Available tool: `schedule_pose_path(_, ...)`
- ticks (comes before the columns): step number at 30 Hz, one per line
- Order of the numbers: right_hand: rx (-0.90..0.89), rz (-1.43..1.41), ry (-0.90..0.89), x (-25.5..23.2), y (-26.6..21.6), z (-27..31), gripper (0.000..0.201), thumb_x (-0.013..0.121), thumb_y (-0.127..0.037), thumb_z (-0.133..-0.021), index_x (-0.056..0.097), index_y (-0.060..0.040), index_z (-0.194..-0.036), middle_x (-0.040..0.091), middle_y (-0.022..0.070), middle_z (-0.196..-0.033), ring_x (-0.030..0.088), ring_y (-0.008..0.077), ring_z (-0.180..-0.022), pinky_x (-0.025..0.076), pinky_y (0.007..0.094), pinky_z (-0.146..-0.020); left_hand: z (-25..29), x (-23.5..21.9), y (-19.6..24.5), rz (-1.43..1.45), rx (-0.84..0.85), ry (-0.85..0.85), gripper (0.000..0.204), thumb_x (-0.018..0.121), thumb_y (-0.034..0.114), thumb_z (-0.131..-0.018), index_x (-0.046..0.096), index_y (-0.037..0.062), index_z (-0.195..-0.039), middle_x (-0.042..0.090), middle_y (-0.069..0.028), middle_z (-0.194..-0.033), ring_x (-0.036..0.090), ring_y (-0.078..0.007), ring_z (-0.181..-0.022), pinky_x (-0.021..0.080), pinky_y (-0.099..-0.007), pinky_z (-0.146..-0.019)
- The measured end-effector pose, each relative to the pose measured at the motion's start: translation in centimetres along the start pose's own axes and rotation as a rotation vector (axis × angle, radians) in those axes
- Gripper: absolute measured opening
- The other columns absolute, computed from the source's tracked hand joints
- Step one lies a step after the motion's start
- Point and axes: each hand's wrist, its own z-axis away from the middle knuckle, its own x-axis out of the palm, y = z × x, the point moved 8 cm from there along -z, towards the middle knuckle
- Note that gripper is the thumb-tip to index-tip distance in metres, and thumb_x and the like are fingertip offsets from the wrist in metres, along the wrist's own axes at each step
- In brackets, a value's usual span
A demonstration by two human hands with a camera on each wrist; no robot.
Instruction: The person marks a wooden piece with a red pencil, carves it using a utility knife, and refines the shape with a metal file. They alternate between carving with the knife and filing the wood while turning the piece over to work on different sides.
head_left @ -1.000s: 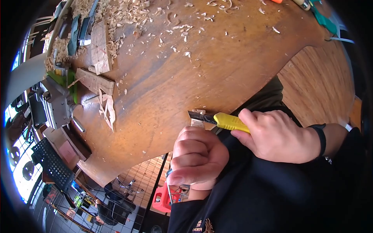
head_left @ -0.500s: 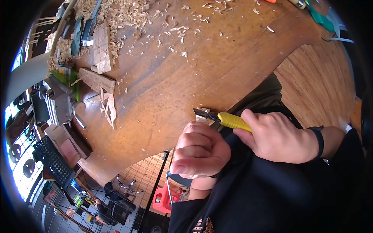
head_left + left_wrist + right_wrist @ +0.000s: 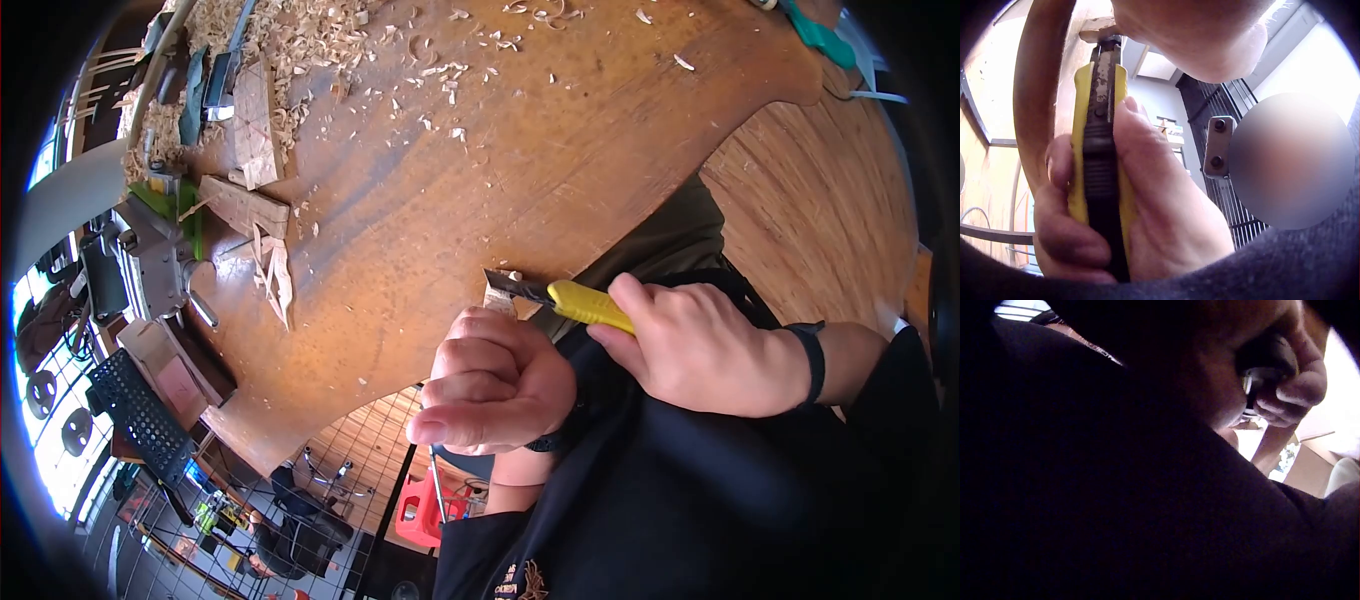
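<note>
In the head view my right hand grips the yellow handle of a utility knife. The knife's dark blade lies across a small piece of wood at the bench's near edge. My left hand, fingers curled, holds that wood, and its lower end is hidden in the fist. The left wrist view shows the knife upright in my right hand, its upper end close to the wood below my left hand. In the dark right wrist view, my right hand's fingers curl round the handle.
Wood shavings cover the far left of the bench. Wooden offcuts and a thin split piece lie on the left, beside a metal vise. A red stool stands below, and a person sits beyond a wire grid.
Both hands, with the knife and the wood, have shifted slightly left in the head view since half a second ago. The blade stays across the wood.
</note>
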Motion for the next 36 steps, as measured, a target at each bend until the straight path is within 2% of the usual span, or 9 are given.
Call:
schedule_pose_path(8,0.032,-0.064,-0.018,0.7,0.3,-0.6,0.035,0.070,-0.032,-0.096,0.056,0.0003,-0.092,0.050,0.0072,-0.049,0.060,0.0243,-0.042,0.049,0.0341,-0.040,-0.1,-0.8,-0.1,0.002,0.013,0.171,0.062,0.028,0.044,-0.113,0.029,0.0127,-0.060,0.031,-0.0021,-0.052,0.032,-0.0144,-0.042,0.031,-0.0277,-0.045)
schedule_pose_path(11,-0.061,0.045,0.087,-0.5,-0.3,-0.1,0.035,0.069,-0.031,-0.097,0.055,-0.0002,-0.091,0.052,0.0088,-0.049,0.061,0.0262,-0.042,0.050,0.0350,-0.041,-0.3,-1.0,-0.1,-0.034,0.023,0.150,0.062,0.028,0.044,-0.113,0.028,0.0129,-0.059,0.031,-0.0020,-0.052,0.032,-0.0144,-0.042,0.031,-0.0280,-0.044)
schedule_pose_path(14,0.037,-0.085,-0.052,0.6,0.5,-0.5,0.034,0.068,-0.031,-0.098,0.055,-0.0006,-0.091,0.052,0.0105,-0.048,0.062,0.0283,-0.044,0.051,0.0364,-0.042,-0.3,-1.0,-0.1,-0.043,0.012,0.123,0.061,0.028,0.044,-0.113,0.028,0.0128,-0.060,0.030,-0.0019,-0.052,0.032,-0.0144,-0.042,0.031,-0.0282,-0.045)
schedule_pose_path(16,0.138,-0.178,-0.151,1.5,1.0,-1.6,0.031,0.068,-0.025,-0.097,0.050,0.0011,-0.097,0.058,0.0190,-0.056,0.065,0.0402,-0.054,0.051,0.0453,-0.048,-0.2,-1.1,-0.1,-0.021,0.003,0.142,0.060,0.029,0.043,-0.113,0.029,0.0127,-0.061,0.030,-0.0019,-0.052,0.031,-0.0145,-0.042,0.031,-0.0282,-0.045)
schedule_pose_path(19,0.082,-0.072,-0.066,1.0,0.2,-2.0,0.034,0.065,-0.032,-0.100,0.054,-0.0002,-0.092,0.056,0.0163,-0.051,0.065,0.0340,-0.049,0.052,0.0403,-0.044,-0.2,-2.0,-0.5,0.026,0.003,0.215,0.058,0.030,0.042,-0.113,0.030,0.0124,-0.063,0.030,-0.0020,-0.053,0.031,-0.0143,-0.042,0.031,-0.0282,-0.046)
schedule_pose_path(21,0.087,-0.109,-0.079,1.0,0.3,-2.1,0.035,0.064,-0.032,-0.100,0.053,-0.0002,-0.092,0.057,0.0173,-0.052,0.066,0.0351,-0.050,0.053,0.0411,-0.045,-0.1,-1.9,-0.3,0.018,0.007,0.130,0.057,0.031,0.041,-0.113,0.032,0.0123,-0.064,0.030,-0.0021,-0.053,0.030,-0.0144,-0.042,0.032,-0.0283,-0.047)
schedule_pose_path(28,0.013,-0.165,-0.134,-0.5,-0.8,-1.4,0.035,0.062,-0.032,-0.101,0.053,0.0005,-0.092,0.061,0.0191,-0.057,0.067,0.0359,-0.053,0.054,0.0420,-0.047,-0.3,-1.2,0.3,-0.057,0.032,0.248,0.059,0.031,0.044,-0.113,0.028,0.0156,-0.062,0.023,0.0012,-0.051,0.022,-0.0102,-0.041,0.024,-0.0267,-0.041)
schedule_pose_path(34,-0.059,-0.014,-0.123,-1.0,-1.2,-2.2,0.035,0.062,-0.033,-0.101,0.052,-0.0003,-0.092,0.060,0.0183,-0.055,0.067,0.0341,-0.052,0.053,0.0406,-0.045,-0.5,-0.9,0.5,-0.071,0.083,0.170,0.056,0.030,0.041,-0.114,0.030,0.0145,-0.064,0.026,0.0010,-0.053,0.024,-0.0104,-0.042,0.026,-0.0267,-0.042)
schedule_pose_path(36,0.033,0.067,-0.150,-0.3,-0.1,-3.0,0.035,0.062,-0.033,-0.101,0.052,-0.0006,-0.092,0.059,0.0168,-0.053,0.066,0.0344,-0.050,0.053,0.0410,-0.045,-0.4,-0.2,0.7,-0.112,0.139,0.051,0.055,0.030,0.039,-0.114,0.031,0.0140,-0.064,0.027,0.0014,-0.053,0.026,-0.0107,-0.043,0.029,-0.0274,-0.044)
